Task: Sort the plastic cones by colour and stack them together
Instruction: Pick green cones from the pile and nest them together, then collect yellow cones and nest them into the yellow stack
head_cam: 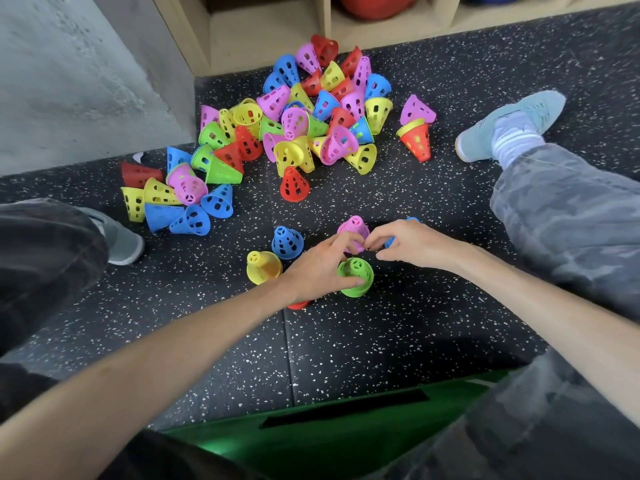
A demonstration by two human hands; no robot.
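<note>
A person sits on a speckled floor [346, 341] with legs spread, both bare arms reaching forward. The left hand [318, 268] and right hand [412, 244] meet at a pink cone [354, 230] standing upright between them; fingers [346, 241] of both hands are curled in a pinch against its lower part. Whether the right hand also holds the blue cone [410, 220] partly hidden behind it cannot be told. Just below the pink cone stands a green cone [356, 276], with the left thumb touching its side. To the left stand a second blue cone [286, 242] and a yellow cone [263, 267], near each other. A red cone [299, 304] shows only as an edge beneath the left wrist. Farther away lies a loose pile [294, 123] of mixed red, blue, yellow, pink and green cones, most on their sides, reaching to a wooden shelf [263, 39]. A shoe [509, 124] rests at the right, and a green mat [346, 434] lies nearest the camera.
</note>
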